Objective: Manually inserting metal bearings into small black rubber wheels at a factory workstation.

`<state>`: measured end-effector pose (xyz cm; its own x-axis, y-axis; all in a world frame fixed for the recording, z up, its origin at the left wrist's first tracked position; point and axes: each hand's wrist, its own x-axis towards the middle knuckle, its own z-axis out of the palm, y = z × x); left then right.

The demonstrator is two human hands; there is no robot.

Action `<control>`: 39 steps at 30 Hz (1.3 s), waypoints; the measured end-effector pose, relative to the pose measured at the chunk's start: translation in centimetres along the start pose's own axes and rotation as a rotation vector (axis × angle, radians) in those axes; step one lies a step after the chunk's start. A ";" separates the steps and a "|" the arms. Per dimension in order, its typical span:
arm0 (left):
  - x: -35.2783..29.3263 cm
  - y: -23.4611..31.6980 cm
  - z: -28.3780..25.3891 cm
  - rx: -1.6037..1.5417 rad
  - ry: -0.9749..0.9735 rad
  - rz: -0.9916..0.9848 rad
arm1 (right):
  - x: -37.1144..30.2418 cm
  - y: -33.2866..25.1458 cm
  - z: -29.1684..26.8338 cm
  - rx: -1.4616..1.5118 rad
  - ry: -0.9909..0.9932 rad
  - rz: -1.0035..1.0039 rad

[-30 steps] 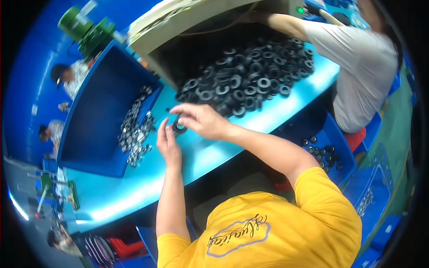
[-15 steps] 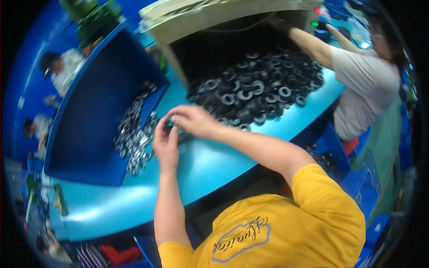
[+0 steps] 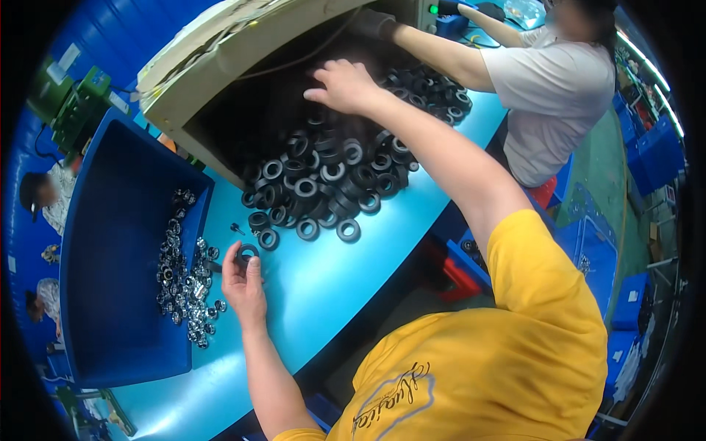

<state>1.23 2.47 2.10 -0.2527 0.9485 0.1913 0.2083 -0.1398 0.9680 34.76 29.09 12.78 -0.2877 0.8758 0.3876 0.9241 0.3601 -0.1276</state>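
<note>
In my left hand (image 3: pixel 245 290) a black ring (image 3: pixel 240 255) is pinched between thumb and fingers, just above the turquoise table. My right hand (image 3: pixel 344 87) reaches out over a heap of black rings (image 3: pixel 334 173), with its fingers apart and nothing seen in them. The rings are thick, with a paler inner rim, and spill from a dark opening onto the table. Close by my left hand lie small shiny metal parts (image 3: pixel 193 290), some in the mouth of a blue bin (image 3: pixel 121 242) and some on the table. A small dark piece (image 3: pixel 237 228) lies apart.
A cream-coloured cabinet (image 3: pixel 165 95) frames the opening behind the heap. On the right, a co-worker in a pale shirt (image 3: pixel 548 81) reaches a gloved hand (image 3: pixel 373 25) into it. Green machinery (image 3: pixel 88 110) stands far left. More blue bins (image 3: pixel 577 253) stand at the right.
My hands were together at the table's middle and are now apart. The right has moved up and right over the heap; the left keeps a ring. My view has turned.
</note>
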 end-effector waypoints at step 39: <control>0.6 -1.2 -0.9 -0.146 -0.023 -0.045 | -22.3 -18.0 5.2 0.616 0.090 -0.821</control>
<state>-0.02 2.90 1.21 -0.2370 0.9607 0.1447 0.0572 -0.1349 0.9892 23.20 4.74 1.74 -0.7287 0.2676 0.6304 0.1553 0.9611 -0.2285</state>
